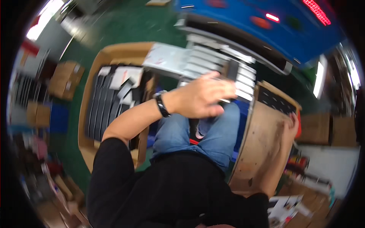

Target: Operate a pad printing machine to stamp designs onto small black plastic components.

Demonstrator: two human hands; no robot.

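Note:
My left hand (209,94), with a black band at the wrist, is open over a silver slatted rack (205,55), near a dark bar (232,70) lying across its slats. My right hand (289,123) has its fingers curled at the far right corner of a cardboard box (247,152), against black slotted pieces (272,98); what it holds is not clear. A carton (85,144) at my left holds rows of dark strips (97,110) with small pale pieces on top. A pale flat box (163,57) sits between carton and rack.
A blue machine (235,15) with red lit displays stands beyond the rack. Stacked cartons (64,78) and a blue bin (59,116) are at the far left. More cartons (315,125) stand at the right. My legs are between the carton and the right-hand box.

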